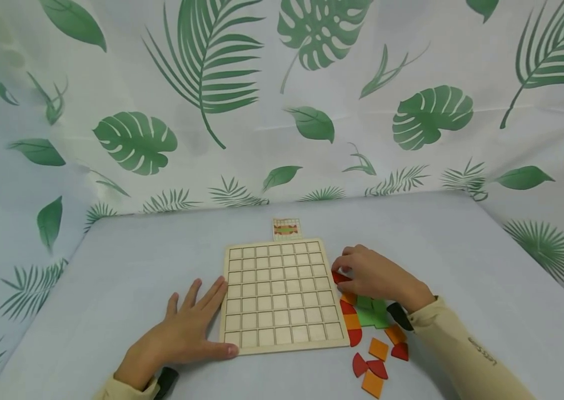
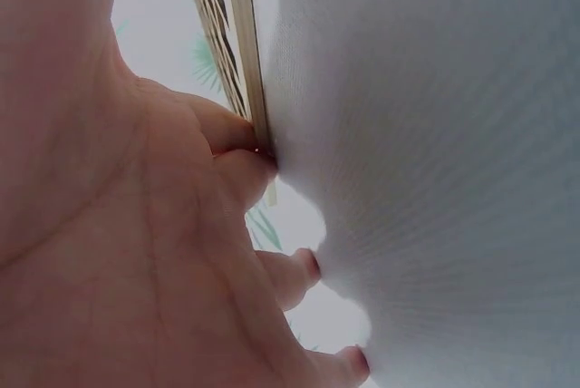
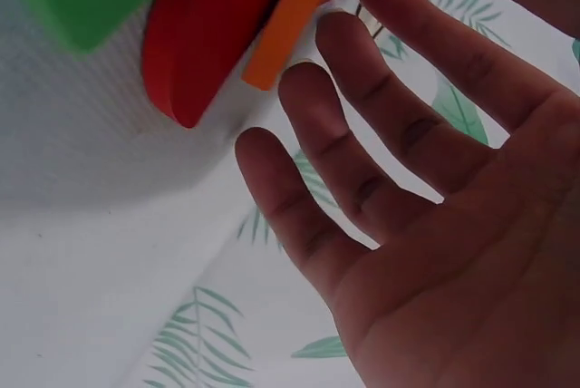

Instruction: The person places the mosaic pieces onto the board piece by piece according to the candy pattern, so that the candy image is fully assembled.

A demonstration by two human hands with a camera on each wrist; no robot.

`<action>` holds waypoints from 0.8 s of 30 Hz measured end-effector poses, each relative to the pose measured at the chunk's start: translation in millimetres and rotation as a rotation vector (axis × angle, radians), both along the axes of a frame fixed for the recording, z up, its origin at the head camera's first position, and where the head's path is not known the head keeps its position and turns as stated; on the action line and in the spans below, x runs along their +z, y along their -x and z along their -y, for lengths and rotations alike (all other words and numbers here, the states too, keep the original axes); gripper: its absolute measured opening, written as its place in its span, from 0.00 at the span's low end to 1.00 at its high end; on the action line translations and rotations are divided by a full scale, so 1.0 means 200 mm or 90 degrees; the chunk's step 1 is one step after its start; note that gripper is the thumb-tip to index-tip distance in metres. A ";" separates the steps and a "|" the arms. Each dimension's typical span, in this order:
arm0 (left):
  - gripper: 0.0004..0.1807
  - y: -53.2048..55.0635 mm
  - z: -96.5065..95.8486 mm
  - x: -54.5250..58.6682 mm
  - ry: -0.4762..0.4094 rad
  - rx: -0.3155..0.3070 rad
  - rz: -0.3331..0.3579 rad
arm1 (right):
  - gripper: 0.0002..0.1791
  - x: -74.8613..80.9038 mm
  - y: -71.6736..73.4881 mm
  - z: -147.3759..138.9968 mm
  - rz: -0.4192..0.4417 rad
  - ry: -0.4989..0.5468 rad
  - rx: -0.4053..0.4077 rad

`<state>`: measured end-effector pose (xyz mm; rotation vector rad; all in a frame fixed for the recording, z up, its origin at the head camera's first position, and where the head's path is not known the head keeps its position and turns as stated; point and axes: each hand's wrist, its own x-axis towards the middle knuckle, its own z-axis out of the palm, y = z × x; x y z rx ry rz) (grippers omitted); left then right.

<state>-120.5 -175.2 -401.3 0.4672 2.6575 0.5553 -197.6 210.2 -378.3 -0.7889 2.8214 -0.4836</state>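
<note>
A wooden grid board (image 1: 284, 350) lies flat on the white cloth. My left hand (image 1: 181, 333) is spread at its lower left corner, thumb at the near edge and index finger along the left edge. In the left wrist view, the fingertips (image 2: 304, 266) touch the cloth beside the board's side (image 2: 245, 53). Right of the board, my right hand (image 1: 374, 275) pinches a red piece (image 1: 340, 277) between thumb and index finger. That piece is partly hidden by the fingers. The other right fingers (image 3: 313, 102) are loosely extended near an orange piece (image 3: 294, 21).
A small pattern card (image 1: 287, 229) with a red, orange and green design touches the board's far edge. Green squares (image 1: 369, 316), orange squares (image 1: 378, 349) and red quarter-round pieces (image 1: 360, 364) lie right of the board. Leaf-printed cloth (image 1: 312, 122) walls the back and sides.
</note>
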 end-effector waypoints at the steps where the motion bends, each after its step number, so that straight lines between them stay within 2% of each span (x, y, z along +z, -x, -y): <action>1: 0.72 0.00 0.00 0.00 0.001 -0.001 -0.001 | 0.12 0.00 0.00 0.00 -0.002 0.000 0.002; 11: 0.71 -0.01 -0.01 0.01 -0.003 0.000 -0.002 | 0.07 0.00 0.00 0.00 -0.020 0.024 0.018; 16: 0.71 -0.01 -0.01 0.02 -0.004 -0.001 -0.002 | 0.07 0.01 0.02 -0.02 0.007 0.075 0.009; 24: 0.71 -0.01 -0.01 0.01 -0.002 -0.004 -0.003 | 0.07 0.00 0.06 -0.09 0.001 0.127 0.000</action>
